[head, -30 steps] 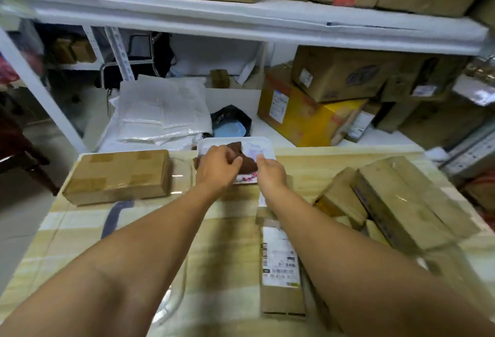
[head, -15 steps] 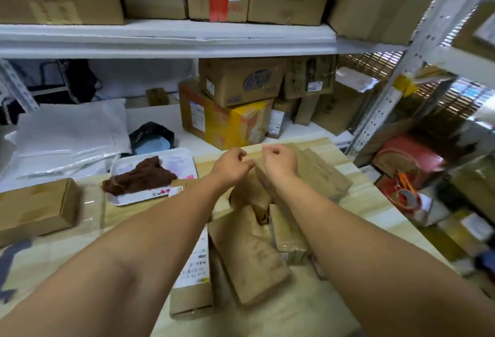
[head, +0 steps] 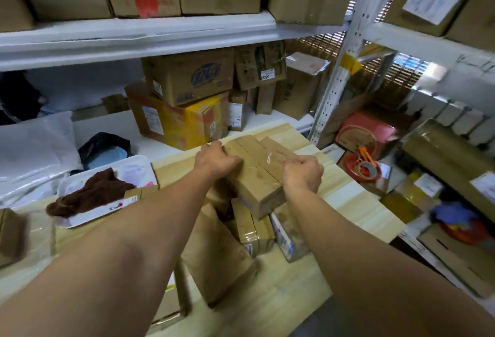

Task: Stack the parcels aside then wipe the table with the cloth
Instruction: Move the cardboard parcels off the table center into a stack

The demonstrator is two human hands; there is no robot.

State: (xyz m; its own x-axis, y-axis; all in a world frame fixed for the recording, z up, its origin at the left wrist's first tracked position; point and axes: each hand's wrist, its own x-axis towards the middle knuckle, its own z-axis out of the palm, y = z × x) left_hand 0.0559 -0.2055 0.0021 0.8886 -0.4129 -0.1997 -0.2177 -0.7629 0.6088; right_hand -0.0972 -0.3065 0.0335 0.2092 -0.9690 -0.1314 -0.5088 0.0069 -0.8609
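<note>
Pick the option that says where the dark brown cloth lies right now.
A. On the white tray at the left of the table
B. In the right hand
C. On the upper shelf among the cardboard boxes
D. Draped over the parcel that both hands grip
A: the crumpled dark brown cloth lies on the white tray, its end hanging over the tray's near rim, well left of both hands, which grip a tape-wrapped brown parcel.
</note>
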